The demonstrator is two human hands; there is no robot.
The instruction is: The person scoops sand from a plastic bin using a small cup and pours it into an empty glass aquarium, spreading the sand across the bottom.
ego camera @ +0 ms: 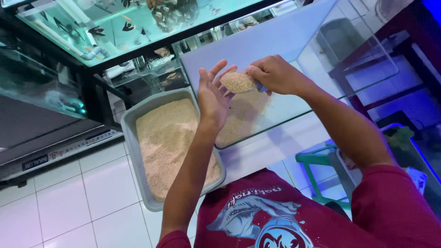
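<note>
My right hand [275, 73] grips a small scoop heaped with pale sand [237, 82], held above an empty glass tank [321, 55]. My left hand [212, 94] is open, palm turned toward the scoop, its fingertips touching or nearly touching the heap. A patch of the same sand [243, 115] lies on the tank's bottom under the hands. A grey tray [133, 138] full of sand stands on the white tiled floor to the left of the tank, below my left forearm.
A lit aquarium [115, 23] with dark fish stands at the top left on a black stand, with a smaller tank [32, 87] beside it. A green stool frame [317, 170] sits by my right side. White floor tiles [69, 197] spread at the lower left.
</note>
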